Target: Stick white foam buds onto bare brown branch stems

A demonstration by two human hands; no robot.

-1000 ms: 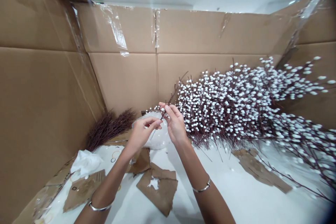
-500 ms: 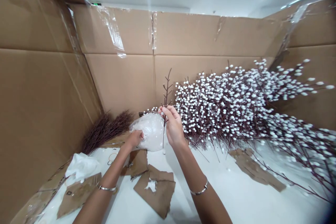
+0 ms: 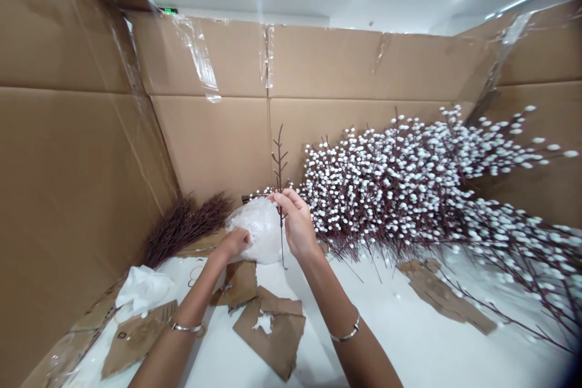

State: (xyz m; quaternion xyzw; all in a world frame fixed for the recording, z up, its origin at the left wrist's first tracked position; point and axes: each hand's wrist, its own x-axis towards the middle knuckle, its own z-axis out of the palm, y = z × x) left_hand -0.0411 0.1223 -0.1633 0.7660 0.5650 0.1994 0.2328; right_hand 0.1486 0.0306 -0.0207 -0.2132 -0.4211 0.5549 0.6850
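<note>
My right hand [image 3: 297, 224] pinches a bare brown artificial twig [image 3: 280, 163] between thumb and fingers. The twig stands upright, with short side shoots and no white buds visible on its upper part. My left hand [image 3: 236, 242] is closed at the near left side of a clear plastic bag [image 3: 264, 227] of whitish contents; whatever its fingertips hold is hidden. To the right lies a big heap of finished-looking stems with white buds [image 3: 386, 182]. Beyond my left hand rests a bundle of bare brown twigs [image 3: 186, 227].
Torn cardboard pieces [image 3: 273, 333] lie on the white tabletop [image 3: 364, 327] between my forearms. A crumpled white plastic bag [image 3: 143, 288] sits at the left, and a flat cardboard strip [image 3: 445, 297] at the right. Tall cardboard walls [image 3: 204, 145] enclose the back and sides.
The twig in my right hand has shifted slightly left and stands straighter. My left hand stays by the plastic bag with hardly any movement.
</note>
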